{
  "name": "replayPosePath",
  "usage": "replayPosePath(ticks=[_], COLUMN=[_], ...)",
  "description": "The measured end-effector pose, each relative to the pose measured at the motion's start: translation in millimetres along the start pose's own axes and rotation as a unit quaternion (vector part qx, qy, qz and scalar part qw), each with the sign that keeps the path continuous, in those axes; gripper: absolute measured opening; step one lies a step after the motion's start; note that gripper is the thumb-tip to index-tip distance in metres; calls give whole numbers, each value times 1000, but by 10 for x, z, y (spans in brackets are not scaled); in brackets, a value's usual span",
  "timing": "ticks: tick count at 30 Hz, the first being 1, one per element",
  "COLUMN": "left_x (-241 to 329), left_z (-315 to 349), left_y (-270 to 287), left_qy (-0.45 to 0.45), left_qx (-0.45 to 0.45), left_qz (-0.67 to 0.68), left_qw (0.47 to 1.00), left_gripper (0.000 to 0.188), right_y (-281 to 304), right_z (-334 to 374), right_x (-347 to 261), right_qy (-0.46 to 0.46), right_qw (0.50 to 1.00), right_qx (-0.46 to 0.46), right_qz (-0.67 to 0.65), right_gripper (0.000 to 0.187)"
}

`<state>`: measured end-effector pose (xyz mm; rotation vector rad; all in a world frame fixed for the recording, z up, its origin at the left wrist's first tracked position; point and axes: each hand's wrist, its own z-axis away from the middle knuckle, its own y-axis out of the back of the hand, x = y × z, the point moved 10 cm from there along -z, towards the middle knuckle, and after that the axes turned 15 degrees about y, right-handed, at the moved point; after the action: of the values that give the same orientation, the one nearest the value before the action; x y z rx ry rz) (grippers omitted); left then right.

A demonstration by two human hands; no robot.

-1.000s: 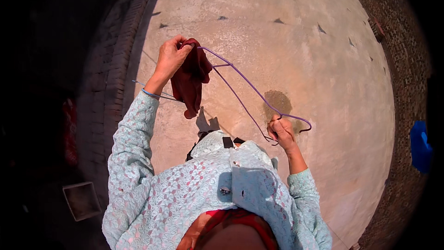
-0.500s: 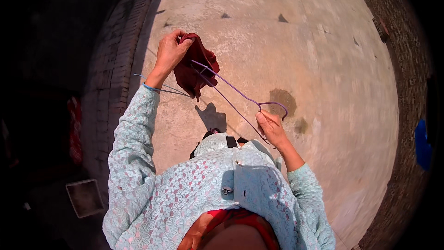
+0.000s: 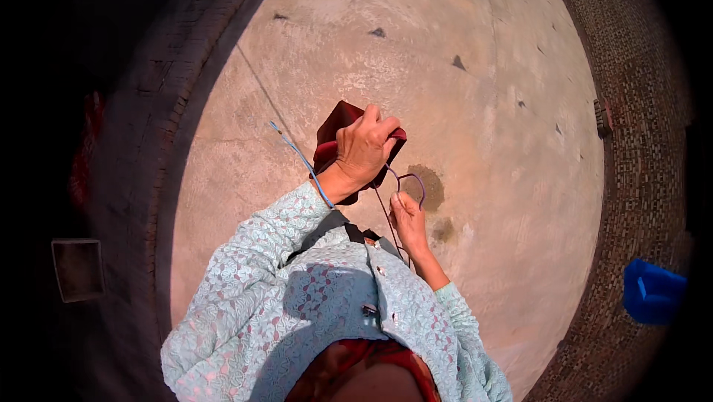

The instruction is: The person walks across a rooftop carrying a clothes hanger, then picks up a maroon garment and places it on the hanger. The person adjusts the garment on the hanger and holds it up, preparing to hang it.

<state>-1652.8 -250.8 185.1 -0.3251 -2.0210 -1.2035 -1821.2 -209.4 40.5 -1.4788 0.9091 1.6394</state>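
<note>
A dark red cloth garment (image 3: 338,121) hangs in folds from my left hand (image 3: 364,146), whose fingers are closed on its upper right edge. Its exact kind cannot be made out. My right hand (image 3: 408,222) grips a purple clothes hanger (image 3: 391,216) just below the hook, which curves up to the right of my thumb. The hanger's far end runs in behind or inside the red cloth and is hidden by it and my left hand. A thin blue cord (image 3: 295,151) circles my left wrist, its loose end sticking out to the left.
Concrete ground (image 3: 520,179) spreads below, with a wet patch (image 3: 423,188) beyond my right hand. Brick paving (image 3: 642,105) borders it on the right, where a blue object (image 3: 653,292) lies. At the shaded left stands a rectangular tray or box (image 3: 78,271).
My left hand has come right and nearer with the red cloth, drawing it along the hanger toward the hook. My right hand, still on the hanger, has shifted slightly left.
</note>
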Motion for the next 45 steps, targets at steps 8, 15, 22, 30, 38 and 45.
replayPosePath(ticks=[8,15,22,30,38,45], left_x=[502,640,658,599,437,-5], left_z=[483,444,472,457,215,-309], left_y=[-26,23,-111,-150,-165,-267], left_qy=[-200,-221,-212,-205,-186,-56], left_qx=[119,138,117,110,79,-103], left_qz=[-17,0,-19,-26,-26,28], left_qw=[972,965,970,972,979,993], left_gripper=[12,11,11,8,3,12], right_y=[409,479,537,542,968,746], right_z=[-9,-126,-97,-72,14,-180], right_x=[-285,-348,-277,-306,-140,-636], right_qy=[66,123,105,85,29,84], right_qw=[997,992,990,994,970,838], right_qx=[40,22,76,64,6,-210], right_qz=[30,-5,-49,-21,241,497], right_gripper=[35,35,34,30,42,31])
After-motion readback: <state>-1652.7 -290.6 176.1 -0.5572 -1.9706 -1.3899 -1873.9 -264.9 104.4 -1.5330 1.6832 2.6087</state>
